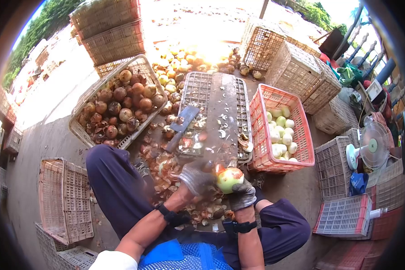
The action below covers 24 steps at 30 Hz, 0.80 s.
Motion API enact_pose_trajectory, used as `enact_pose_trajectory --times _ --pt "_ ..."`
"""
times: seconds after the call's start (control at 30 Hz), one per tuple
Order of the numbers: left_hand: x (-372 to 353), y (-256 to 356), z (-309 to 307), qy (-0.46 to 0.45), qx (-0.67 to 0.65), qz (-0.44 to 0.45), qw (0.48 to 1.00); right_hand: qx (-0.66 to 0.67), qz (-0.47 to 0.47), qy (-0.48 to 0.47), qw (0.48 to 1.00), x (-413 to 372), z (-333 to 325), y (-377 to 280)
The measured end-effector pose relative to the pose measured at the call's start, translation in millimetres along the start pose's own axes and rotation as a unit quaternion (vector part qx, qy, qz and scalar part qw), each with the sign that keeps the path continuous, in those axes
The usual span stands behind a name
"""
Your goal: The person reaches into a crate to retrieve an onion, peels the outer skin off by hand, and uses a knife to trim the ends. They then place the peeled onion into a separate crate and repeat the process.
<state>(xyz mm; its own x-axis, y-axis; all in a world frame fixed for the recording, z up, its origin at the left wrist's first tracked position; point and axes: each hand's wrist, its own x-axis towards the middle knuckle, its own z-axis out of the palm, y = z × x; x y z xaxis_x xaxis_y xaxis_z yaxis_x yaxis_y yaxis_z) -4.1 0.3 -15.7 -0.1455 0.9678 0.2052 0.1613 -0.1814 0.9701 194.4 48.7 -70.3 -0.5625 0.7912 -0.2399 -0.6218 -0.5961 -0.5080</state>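
Note:
My right hand [244, 196], in a grey and white work glove, grips a partly peeled onion [230, 181] from below and the right. The onion is pale green, with reddish-brown skin at its top left. At its left side is my left hand [197, 178], gloved too, its fingers curled and blurred; what they hold is hidden. Just beyond the hands, a worn wooden board [222, 105] lies across an upturned crate [198, 85], bearing onion scraps. A cleaver [185, 119] rests on the crate's left part, its handle toward me.
Unpeeled onions fill a crate [138, 131] at the left. To the right, a red crate [305, 152] holds peeled onions [281, 130]. Skins [164, 168] litter the ground between my legs. Stacked crates [297, 72] and a fan [373, 145] stand on the right; another crate [67, 200] is left.

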Motion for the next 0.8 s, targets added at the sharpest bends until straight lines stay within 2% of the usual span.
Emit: enact_pose_trajectory --times 0.1,0.17,0.23,0.27,0.3,0.33,0.37,0.4,0.43,0.47,0.53,0.57,0.6,0.67,0.7,0.73,0.77,0.8 --pt "1.3 -2.0 0.6 0.049 -0.142 -0.128 0.98 0.003 0.011 -0.006 1.0 -5.8 9.3 -3.6" --pt "1.0 -7.0 -2.3 0.066 -0.214 -0.151 0.963 -0.231 -0.031 0.019 0.972 -6.0 10.0 -1.1" --pt "-1.1 -42.3 -9.7 0.035 -0.043 -0.049 0.997 -0.46 -0.115 0.039 0.879 -6.4 8.7 2.6" --pt "-0.1 -37.6 -10.4 0.043 -0.11 -0.084 0.989 -0.567 -0.177 0.047 0.803 -5.7 6.4 4.7" --pt "1.0 -32.8 -11.2 0.056 -0.177 -0.117 0.976 -0.617 -0.208 0.049 0.757 -5.1 4.5 5.8" --pt "1.8 -34.6 -13.2 0.076 -0.264 -0.115 0.955 -0.663 -0.238 0.055 0.707 -4.5 2.6 7.0" --pt "2.7 -34.1 -16.8 0.095 -0.348 -0.111 0.926 -0.664 -0.24 0.057 0.706 -3.9 2.7 7.0" --pt "3.8 -32.6 -20.8 0.112 -0.429 -0.106 0.89 -0.658 -0.244 0.06 0.71 -4.6 3.0 6.4" --pt "4.0 -30.0 -26.3 0.133 -0.27 -0.103 0.948 -0.651 -0.247 0.062 0.715 -5.3 3.8 5.8" --pt "7.0 -31.2 -31.3 0.134 -0.177 -0.094 0.971 -0.635 -0.253 0.065 0.727 -8.3 10.3 3.9" --pt "13.1 -29.8 -37.4 0.13 0.014 -0.074 0.989 -0.557 -0.25 0.074 0.789 -7.7 10.2 6.1" --pt "6.8 -22.1 -33.9 0.132 -0.218 -0.165 0.953 -0.49 -0.239 0.078 0.835 -2.9 2.4 10.8" --pt "6.1 -10.7 -29.5 0.105 -0.204 -0.154 0.961 -0.384 -0.195 0.061 0.901 -3.1 4.6 8.5" --pt "5.2 3.3 -21.1 0.049 -0.176 -0.133 0.974 -0.107 -0.07 0.026 0.991 -8.5 22.3 -6.7" --pt "2.8 -9.2 -18.6 0.003 -0.05 -0.066 0.997 0.057 0.014 -0.004 0.998 -11.9 30.5 -13.7" --pt "0.8 -19.6 -16.2 -0.023 0.075 0.01 0.997 0.052 0.013 -0.002 0.999 -12.1 30.4 -13.3" --pt "-1.4 -28.3 -9.7 -0.038 0.063 0.013 0.997 0.047 0.012 0.0 0.999 -11.8 30.3 -11.9" --pt "-1.2 -21.4 -5.5 -0.046 0.013 -0.043 0.998 0.043 0.012 0.002 0.999 -11.4 29.9 -10.4"
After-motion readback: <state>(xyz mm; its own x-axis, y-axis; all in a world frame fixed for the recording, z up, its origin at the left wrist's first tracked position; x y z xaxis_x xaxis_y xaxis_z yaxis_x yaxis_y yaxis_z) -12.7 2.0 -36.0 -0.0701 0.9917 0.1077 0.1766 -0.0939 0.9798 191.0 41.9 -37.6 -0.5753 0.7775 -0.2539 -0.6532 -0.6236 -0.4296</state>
